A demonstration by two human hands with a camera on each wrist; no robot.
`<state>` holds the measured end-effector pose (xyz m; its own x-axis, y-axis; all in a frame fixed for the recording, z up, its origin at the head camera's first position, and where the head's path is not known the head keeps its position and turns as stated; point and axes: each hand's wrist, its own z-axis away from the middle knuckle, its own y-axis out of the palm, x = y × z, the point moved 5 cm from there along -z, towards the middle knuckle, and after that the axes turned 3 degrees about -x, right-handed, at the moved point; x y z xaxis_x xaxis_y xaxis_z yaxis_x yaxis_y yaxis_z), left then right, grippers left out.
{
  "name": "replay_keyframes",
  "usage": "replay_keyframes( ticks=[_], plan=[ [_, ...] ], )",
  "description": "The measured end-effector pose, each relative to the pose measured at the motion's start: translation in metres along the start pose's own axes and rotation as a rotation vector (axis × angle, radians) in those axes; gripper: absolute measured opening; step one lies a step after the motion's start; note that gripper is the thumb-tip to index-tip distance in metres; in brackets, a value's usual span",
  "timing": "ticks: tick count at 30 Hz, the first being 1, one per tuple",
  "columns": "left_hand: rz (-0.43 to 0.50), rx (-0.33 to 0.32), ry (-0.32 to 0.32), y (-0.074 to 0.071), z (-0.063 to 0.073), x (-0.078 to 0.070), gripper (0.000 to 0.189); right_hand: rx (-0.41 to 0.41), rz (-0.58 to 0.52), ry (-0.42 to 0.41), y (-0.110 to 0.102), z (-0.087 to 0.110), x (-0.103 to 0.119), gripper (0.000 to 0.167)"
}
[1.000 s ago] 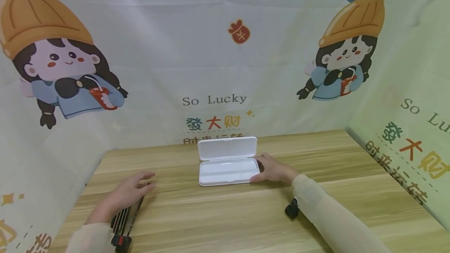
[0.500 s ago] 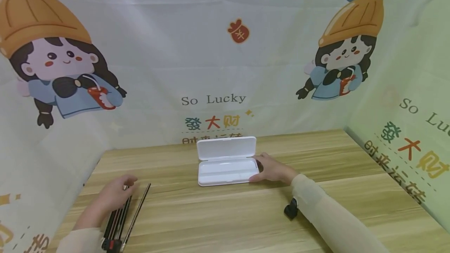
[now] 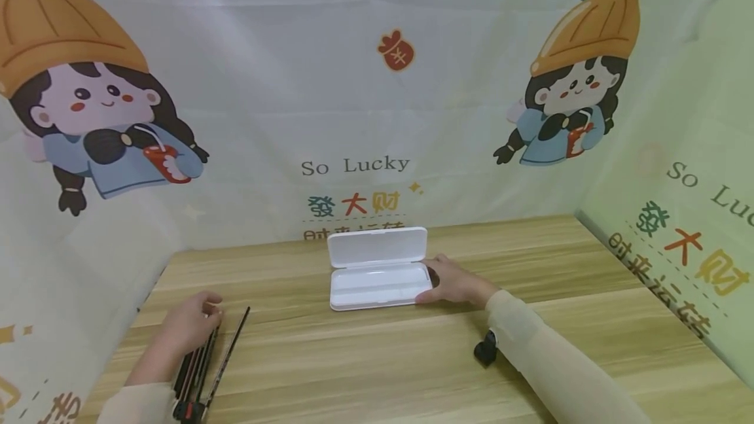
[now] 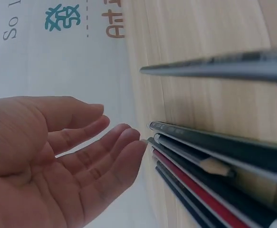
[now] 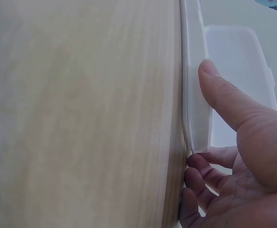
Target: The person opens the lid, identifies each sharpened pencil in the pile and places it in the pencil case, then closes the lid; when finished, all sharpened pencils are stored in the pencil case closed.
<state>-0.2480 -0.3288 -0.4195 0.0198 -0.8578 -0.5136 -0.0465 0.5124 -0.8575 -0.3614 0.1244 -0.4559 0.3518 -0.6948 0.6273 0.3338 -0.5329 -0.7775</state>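
A white pencil case (image 3: 377,285) stands on the wooden table with its lid raised, its tray bare inside. My right hand (image 3: 456,282) grips its right end; in the right wrist view the thumb (image 5: 224,92) lies along the front wall and the other fingers bend around the end. At the left, my left hand (image 3: 188,326) hovers over several dark pencils (image 4: 214,185), one of them red and one with its sharpened tip showing. Its fingers are loosely bent, a fingertip right at the pencils' far ends. A single pencil (image 3: 228,355) lies slightly apart, to the right.
The wooden table (image 3: 353,371) reaches back to a printed cloth wall (image 3: 265,84), with a second wall on each side. A small black device (image 3: 485,349) hangs at my right wrist, and another black device (image 3: 190,411) is at my left wrist.
My left hand has drawn left and nearer to me, away from the single pencil and over the bunch, its fingers bending more. The right hand has stayed at the case.
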Motion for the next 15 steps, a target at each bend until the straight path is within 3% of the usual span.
replay_keyframes(
  ticks=[8,15],
  plan=[
    [-0.068,0.032,0.009,0.0056,0.0024,0.0039,0.035,0.000,0.008,0.008,0.0017,0.0011,0.0008,0.092],
    [-0.071,0.026,0.013,0.0046,0.0030,-0.0031,0.035,-0.007,0.001,-0.001,0.0002,0.0004,0.0011,0.090]
  ],
)
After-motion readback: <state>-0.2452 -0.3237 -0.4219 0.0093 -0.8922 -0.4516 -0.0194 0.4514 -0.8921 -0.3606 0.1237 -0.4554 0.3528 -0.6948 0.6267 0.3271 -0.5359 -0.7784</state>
